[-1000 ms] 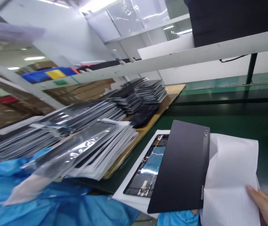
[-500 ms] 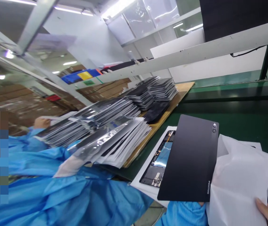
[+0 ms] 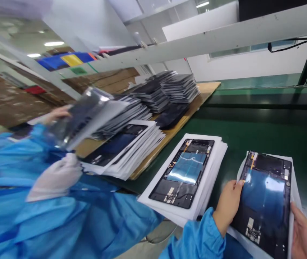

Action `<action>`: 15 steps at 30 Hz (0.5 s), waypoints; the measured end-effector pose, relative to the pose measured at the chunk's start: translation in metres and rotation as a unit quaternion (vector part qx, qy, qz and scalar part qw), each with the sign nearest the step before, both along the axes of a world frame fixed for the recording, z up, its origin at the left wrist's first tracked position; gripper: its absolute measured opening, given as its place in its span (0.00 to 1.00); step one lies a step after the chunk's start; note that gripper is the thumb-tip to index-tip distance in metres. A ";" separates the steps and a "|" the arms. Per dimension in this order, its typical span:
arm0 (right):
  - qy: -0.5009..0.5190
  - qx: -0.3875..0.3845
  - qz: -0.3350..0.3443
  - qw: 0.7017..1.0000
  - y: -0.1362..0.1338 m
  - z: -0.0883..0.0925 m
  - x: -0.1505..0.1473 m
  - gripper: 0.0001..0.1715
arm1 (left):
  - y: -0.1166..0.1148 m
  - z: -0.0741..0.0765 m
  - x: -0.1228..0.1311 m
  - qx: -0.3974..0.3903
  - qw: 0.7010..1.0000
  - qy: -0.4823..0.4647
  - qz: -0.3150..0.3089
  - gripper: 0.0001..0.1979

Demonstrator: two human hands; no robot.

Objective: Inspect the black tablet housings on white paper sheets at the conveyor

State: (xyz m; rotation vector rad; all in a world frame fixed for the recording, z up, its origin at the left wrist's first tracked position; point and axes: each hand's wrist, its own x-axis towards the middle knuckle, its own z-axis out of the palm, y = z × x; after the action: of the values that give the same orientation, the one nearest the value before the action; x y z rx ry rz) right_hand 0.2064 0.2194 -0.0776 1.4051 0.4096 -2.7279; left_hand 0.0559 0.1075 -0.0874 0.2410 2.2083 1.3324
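I hold an open tablet [image 3: 264, 201], its dark inner parts and blue film facing up, on a white sheet [image 3: 295, 180] low over the green belt. My left hand [image 3: 227, 205] grips its left edge, with the thumb on top near the upper corner. At the frame's bottom right corner my right hand [image 3: 306, 237] closes on the right edge of tablet and sheet. Left of it, a second open tablet [image 3: 186, 172] lies on a stack of white sheets [image 3: 212, 187].
A co-worker in a blue gown fills the left; their white-gloved hand [image 3: 56, 176] and other hand lift a silver bag [image 3: 83, 115]. A wooden board [image 3: 202, 97] carries stacks of bagged and dark parts [image 3: 169, 91]. The green belt [image 3: 264, 129] runs right under a white rail [image 3: 223, 36].
The black back cover seen before is gone from view; the tablet's open inner side now faces up in both my hands. The co-worker has raised a silver bag off the stack.
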 end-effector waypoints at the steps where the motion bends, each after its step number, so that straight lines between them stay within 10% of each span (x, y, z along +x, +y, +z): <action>1: -0.008 0.010 -0.003 1.000 0.000 0.001 -0.002 0.39 | -0.001 -0.005 0.002 -0.025 1.000 0.004 -0.018 0.19; 9: -0.066 0.104 -0.022 0.992 0.004 -0.006 -0.007 0.45 | -0.031 -0.009 0.001 -0.112 0.993 -0.027 0.018 0.32; 15: -0.091 0.214 0.079 0.969 0.023 -0.028 0.005 0.48 | -0.043 0.007 0.018 -0.072 0.972 -0.221 -0.034 0.16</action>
State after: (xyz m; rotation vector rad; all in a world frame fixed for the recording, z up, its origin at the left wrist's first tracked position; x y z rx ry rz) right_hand 0.2113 0.2422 -0.1053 1.6086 1.0955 -2.4485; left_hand 0.0742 0.0649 -0.0804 -0.0338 1.8876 1.0604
